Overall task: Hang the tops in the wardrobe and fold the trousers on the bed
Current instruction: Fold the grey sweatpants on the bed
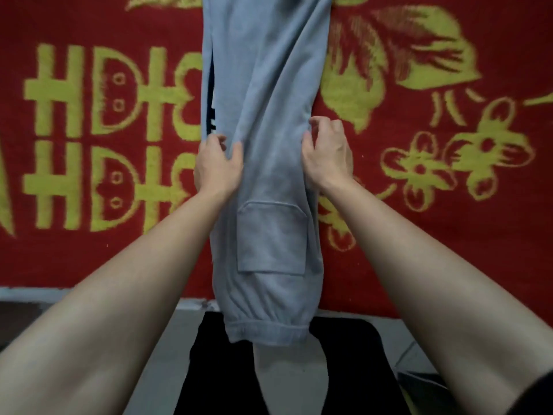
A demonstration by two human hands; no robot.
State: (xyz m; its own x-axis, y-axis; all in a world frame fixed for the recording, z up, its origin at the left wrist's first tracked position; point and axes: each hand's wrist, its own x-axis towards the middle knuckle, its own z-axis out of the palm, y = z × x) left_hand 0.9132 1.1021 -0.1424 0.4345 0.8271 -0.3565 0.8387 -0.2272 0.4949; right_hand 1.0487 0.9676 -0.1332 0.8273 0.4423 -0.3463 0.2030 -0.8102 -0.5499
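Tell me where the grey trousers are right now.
In the head view, the grey trousers lie lengthwise down the middle of the red bedspread, waistband hanging over the near edge, left hand and right hand pinching either side.

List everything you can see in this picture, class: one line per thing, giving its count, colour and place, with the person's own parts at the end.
trousers: one pair, light grey-blue, laid lengthwise down the middle of the bed, waistband end hanging over the near edge
patch pocket: one, same grey-blue, on the trousers below the hands
bed cover: one, red with yellow characters, leaves and flowers, spread under the trousers
floor: grey, along the bottom below the bed edge
dark clothing: black, on the person's legs at bottom centre
left hand: one, pinching the left edge of the trousers
right hand: one, pinching the right edge of the trousers
forearms: two, bare, reaching in from the bottom corners
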